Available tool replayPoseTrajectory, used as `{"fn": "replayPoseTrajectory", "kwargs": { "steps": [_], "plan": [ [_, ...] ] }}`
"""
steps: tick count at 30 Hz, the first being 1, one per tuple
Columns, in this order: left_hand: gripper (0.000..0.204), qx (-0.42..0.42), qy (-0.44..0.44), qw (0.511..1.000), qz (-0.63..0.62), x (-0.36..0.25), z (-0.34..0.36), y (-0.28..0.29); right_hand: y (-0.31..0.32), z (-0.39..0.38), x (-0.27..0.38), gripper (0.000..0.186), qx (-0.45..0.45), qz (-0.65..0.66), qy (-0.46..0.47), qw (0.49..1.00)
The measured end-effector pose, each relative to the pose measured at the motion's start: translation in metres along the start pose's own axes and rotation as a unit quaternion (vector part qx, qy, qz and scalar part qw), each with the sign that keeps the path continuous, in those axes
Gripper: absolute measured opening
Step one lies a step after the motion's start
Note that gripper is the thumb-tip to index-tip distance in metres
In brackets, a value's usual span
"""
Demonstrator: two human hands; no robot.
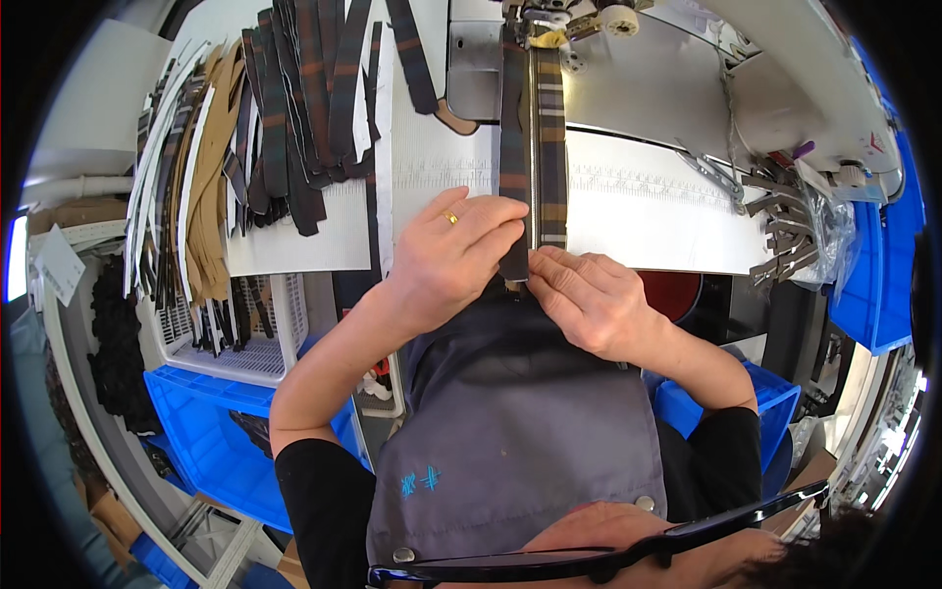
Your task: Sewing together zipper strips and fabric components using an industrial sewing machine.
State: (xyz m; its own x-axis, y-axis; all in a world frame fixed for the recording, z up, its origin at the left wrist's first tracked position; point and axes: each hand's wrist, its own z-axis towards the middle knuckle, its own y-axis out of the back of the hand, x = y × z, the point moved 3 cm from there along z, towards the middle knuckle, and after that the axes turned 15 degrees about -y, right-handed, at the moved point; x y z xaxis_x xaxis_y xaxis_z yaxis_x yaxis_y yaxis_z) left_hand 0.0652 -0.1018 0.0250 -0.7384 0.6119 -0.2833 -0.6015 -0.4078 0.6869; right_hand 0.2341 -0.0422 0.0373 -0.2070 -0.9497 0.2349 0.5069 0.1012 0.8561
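A long dark plaid fabric strip (513,128) lies beside a brown-and-grey plaid strip (552,147), with a narrow pale edge or zipper between them, running up to the sewing machine's foot (540,34). My left hand (456,245) grips the near end of the dark strip at its left side, fingers bent over it. My right hand (584,299) pinches the same strips' near end, just below and right of my left fingers. The strips cross a white ruled worktop (657,226) and the machine's metal bed (638,93).
Piles of dark plaid strips (304,108) and tan strips (211,196) hang at left above a white basket (275,334). Blue bins (216,442) stand below and at far right. Metal snips (711,172), short dark pieces and a plastic bag (819,226) lie at right.
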Motion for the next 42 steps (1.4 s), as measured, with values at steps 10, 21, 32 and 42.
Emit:
{"fn": "replayPoseTrajectory", "kwargs": {
  "steps": [10,21,32,42],
  "plan": [
    [0.031,-0.022,0.034,0.999,-0.015,-0.001,0.007,0.004,-0.001,0.000,-0.001,0.017,-0.006,0.004,-0.002,1.000],
    [0.031,0.054,0.061,0.996,-0.041,0.003,-0.002,-0.008,-0.008,-0.008,-0.007,0.017,-0.006,0.015,-0.009,1.000],
    [0.019,0.134,0.083,0.985,-0.073,0.012,0.000,-0.005,0.001,0.001,-0.032,0.037,0.098,0.103,-0.115,0.983],
    [0.020,0.118,0.092,0.986,-0.071,0.014,0.001,-0.006,-0.003,0.003,-0.035,0.041,0.099,0.061,-0.077,0.990]
  ]
}}
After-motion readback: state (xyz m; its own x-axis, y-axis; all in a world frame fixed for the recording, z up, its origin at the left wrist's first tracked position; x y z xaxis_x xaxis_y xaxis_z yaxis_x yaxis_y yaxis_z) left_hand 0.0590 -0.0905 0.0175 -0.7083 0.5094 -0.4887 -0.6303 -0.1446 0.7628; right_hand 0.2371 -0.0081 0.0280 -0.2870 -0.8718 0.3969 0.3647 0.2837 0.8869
